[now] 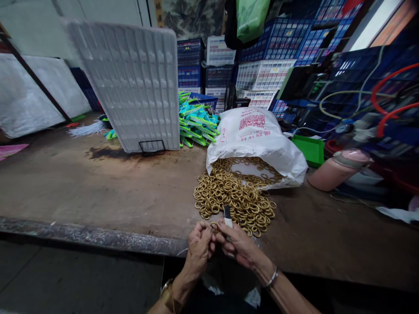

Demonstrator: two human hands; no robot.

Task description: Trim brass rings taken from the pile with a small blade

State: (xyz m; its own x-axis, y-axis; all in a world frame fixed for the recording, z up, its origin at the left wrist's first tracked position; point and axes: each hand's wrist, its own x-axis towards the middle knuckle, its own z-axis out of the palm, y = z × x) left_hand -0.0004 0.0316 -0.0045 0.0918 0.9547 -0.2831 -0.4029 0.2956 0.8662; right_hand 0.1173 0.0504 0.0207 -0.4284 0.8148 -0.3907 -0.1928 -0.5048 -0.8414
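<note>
A stained brown worktop [98, 187] fills a workshop stacked with plastic crates [265, 74]. At its near edge, the left hand [199, 245] pinches 1 brass ring [214, 226] in closed fingers. The ring is mostly hidden, so its facing is unclear. The right hand [240, 246] grips a small tool [228, 216], its long axis upright, just before the ring pile [235, 198] spilling from a white sack [258, 139].

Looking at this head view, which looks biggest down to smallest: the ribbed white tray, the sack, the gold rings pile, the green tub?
1. White ribbed plastic tray.
2. White printed plastic sack and heap of gold metal rings: look alike, rings nearer the camera, so unranked.
3. Green plastic tub.
</note>
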